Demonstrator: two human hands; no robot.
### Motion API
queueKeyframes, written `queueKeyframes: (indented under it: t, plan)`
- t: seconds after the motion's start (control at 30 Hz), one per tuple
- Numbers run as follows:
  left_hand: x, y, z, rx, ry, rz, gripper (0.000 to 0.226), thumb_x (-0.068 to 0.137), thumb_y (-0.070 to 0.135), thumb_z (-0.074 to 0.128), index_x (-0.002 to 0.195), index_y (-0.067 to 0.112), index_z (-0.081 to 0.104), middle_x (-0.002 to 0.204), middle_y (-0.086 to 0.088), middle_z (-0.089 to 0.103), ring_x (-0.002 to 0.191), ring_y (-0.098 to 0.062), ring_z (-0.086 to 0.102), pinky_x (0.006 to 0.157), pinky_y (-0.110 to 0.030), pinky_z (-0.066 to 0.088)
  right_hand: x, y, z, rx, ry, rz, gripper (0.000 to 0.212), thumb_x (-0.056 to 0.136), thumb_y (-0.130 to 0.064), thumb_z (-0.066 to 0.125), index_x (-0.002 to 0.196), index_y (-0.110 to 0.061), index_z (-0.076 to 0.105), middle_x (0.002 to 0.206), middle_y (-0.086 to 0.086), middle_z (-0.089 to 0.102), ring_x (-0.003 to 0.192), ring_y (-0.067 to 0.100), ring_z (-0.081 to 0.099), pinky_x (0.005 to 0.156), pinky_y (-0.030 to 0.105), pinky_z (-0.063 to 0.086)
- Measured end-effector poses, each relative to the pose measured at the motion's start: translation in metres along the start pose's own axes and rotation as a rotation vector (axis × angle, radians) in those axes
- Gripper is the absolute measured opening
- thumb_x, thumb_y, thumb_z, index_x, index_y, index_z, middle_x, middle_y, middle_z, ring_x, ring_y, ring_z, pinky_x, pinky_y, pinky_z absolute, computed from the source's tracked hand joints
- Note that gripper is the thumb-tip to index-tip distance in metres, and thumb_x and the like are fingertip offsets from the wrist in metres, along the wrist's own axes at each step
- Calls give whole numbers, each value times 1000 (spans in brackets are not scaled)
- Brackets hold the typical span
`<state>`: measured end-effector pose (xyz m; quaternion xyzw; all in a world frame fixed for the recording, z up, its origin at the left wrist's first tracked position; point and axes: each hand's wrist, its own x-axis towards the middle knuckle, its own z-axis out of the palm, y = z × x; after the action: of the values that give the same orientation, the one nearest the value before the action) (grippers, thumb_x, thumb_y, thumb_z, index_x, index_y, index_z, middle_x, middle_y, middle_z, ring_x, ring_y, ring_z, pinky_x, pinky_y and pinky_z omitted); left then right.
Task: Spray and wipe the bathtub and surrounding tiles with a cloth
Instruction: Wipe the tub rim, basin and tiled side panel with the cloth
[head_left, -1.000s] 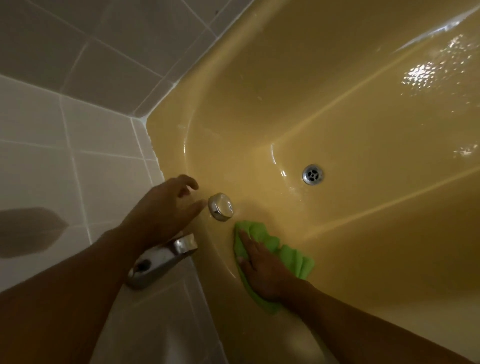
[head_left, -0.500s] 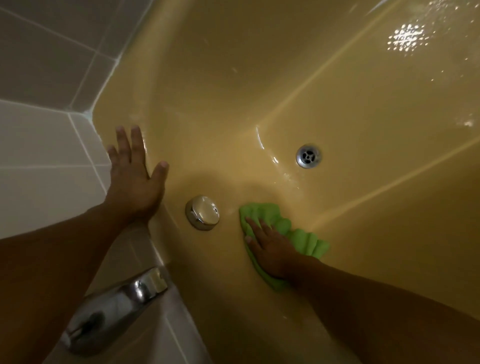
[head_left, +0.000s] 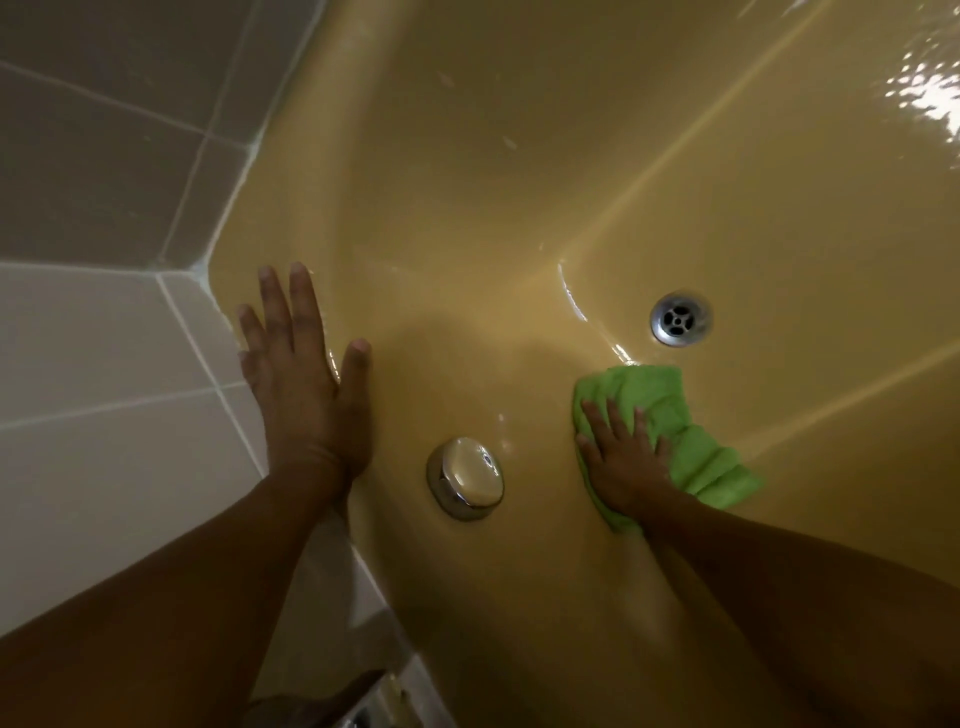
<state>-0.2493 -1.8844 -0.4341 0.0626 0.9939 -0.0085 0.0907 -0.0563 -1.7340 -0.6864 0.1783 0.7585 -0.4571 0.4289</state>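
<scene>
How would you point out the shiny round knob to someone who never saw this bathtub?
Find the yellow bathtub. On its near wall, between the left hand and the right hand, sits the chrome knob. Unlike the drain on the floor, it is a bulging dome, not a grate.

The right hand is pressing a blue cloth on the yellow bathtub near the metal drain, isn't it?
No, the cloth is green, not blue. The head view shows the right hand pressing the crumpled green cloth on the glossy yellow bathtub near the round metal drain.
</scene>
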Motion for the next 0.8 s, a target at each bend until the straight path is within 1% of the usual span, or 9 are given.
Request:
queueKeyframes:
  t: [0.1, 0.23, 0.37, 0.43, 0.5, 0.57, 0.67, 0.73, 0.8]
  plan:
    - [5, -3, 0, -6, 5, 25, 74, 100, 60, 30, 162, 37, -3, 171, 7, -11, 157, -28, -13, 124, -61, -1, 10, -24, 1, 121, 30, -13, 55, 107, -53, 16, 159, -46, -1, 169, -10, -9, 154, 31, -16, 119, 63, -6]
    - [9, -6, 0, 7, 15, 40, 72, 101, 57, 29, 162, 35, -1, 172, 6, -9, 157, -30, -10, 123, -63, 1, 1, -61, -5, 284, 18, -191, 53, 108, -48, 19, 159, -43, 6, 170, -7, 1, 155, 30, -12, 123, 57, 3]
    - [9, -6, 1, 8, 35, 33, 68, 103, 55, 28, 162, 36, 0, 172, 6, -6, 158, -31, -8, 123, -64, 3, -40, -60, -7, 313, -5, -437, 54, 106, -47, 21, 158, -42, 6, 169, -8, 3, 155, 19, -11, 123, 31, -1]
    - [9, -5, 2, 11, 43, 23, 67, 104, 54, 27, 163, 36, 0, 172, 4, -5, 158, -31, -7, 123, -64, 4, -63, -44, -11, 254, -40, -483, 53, 108, -45, 24, 155, -48, 1, 163, -21, -3, 150, 3, -13, 115, 19, -2]
    - [8, -3, 2, 5, 46, 10, 66, 104, 54, 26, 162, 36, 0, 172, 4, -4, 158, -31, -6, 123, -64, 4, -75, -27, -15, 197, -86, -474, 51, 107, -46, 24, 148, -56, -4, 153, -31, -11, 145, -4, -13, 110, 15, -1]
    - [8, 0, 2, -9, 49, 0, 65, 104, 53, 26, 162, 37, 1, 172, 5, -3, 158, -30, -5, 123, -64, 5, -70, -13, -15, 190, -104, -442, 49, 103, -54, 21, 144, -61, -4, 157, -28, -8, 147, -1, -8, 114, 19, 2]
    - [8, 1, 0, -38, 56, -1, 63, 104, 51, 26, 162, 38, 4, 172, 7, -2, 158, -27, -5, 123, -64, 4, -49, -14, -6, 310, -76, -365, 44, 98, -72, 16, 141, -70, 8, 168, -13, 9, 155, 13, 2, 125, 34, 5]
    - [8, 1, 0, -61, 62, 1, 61, 106, 49, 25, 162, 38, 6, 172, 8, -1, 158, -25, -5, 123, -64, 3, -37, -26, -4, 378, -18, -276, 42, 103, -63, 23, 144, -67, 15, 168, -9, 15, 156, 21, 5, 126, 45, 8]
    - [8, 1, 0, -75, 76, 6, 59, 107, 48, 24, 162, 38, 9, 172, 9, 0, 158, -24, -4, 123, -64, 4, -30, -47, -8, 458, 20, -206, 45, 107, -48, 28, 151, -54, 22, 167, -9, 17, 156, 23, 3, 125, 49, 10]
